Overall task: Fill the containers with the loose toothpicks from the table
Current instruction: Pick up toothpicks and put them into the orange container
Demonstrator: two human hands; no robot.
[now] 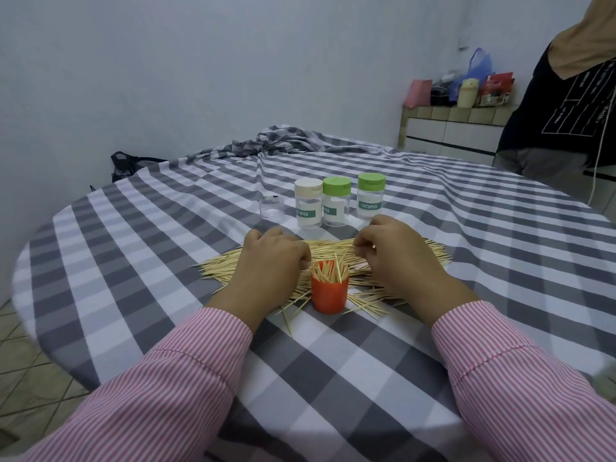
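I see both hands down on the pile of toothpicks point(336, 251) spread across the checked cloth point(333, 371) of the desk. The left hand point(271, 261) lies knuckles up on the left part of the pile, fingers curled under; I cannot tell whether it grips any picks. The right hand point(396, 251) sits on the right part, its thumb and fingertips pinched together on a few picks at the pile's top edge.

Between the two hands, at the near edge of the pile, stands an orange cup point(329, 295), upright and open, packed with picks standing on end. Loose picks lie all round its base.

Behind the pile, well clear of the hands, three clear jars stand in a row, each labelled TOOTHPICK: a white-lid jar point(308, 203) on the left, a green-lid jar point(336, 202) touching it, and another green jar point(370, 196) just to the right. A small clear lidless jar point(271, 209) stands left of them.

Another person in a black shirt point(566, 111) stands at the far right.
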